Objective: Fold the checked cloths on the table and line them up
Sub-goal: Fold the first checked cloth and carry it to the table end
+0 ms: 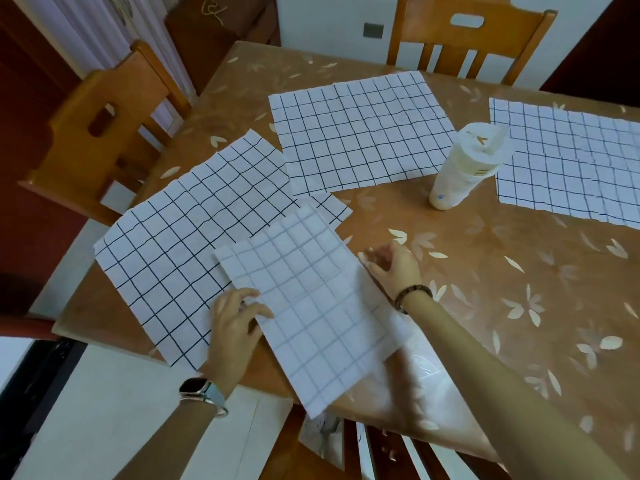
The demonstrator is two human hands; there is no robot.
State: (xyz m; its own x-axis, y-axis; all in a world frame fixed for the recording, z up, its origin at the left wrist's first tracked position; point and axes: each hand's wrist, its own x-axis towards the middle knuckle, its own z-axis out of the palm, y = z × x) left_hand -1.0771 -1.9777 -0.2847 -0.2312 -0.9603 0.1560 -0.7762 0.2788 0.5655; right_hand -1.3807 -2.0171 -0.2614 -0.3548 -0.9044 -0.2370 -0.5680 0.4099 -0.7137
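Several white checked cloths lie on the brown table. The nearest cloth shows its pale reverse side and overhangs the front edge. My left hand pinches its left edge, thumb on top. My right hand rests at its right edge with fingers spread flat. Under it to the left lies a flat cloth. Another cloth lies spread at the back, and one more cloth at the far right.
A white plastic bottle stands between the back cloth and the right cloth. Wooden chairs stand at the left, at the back and under the near edge.
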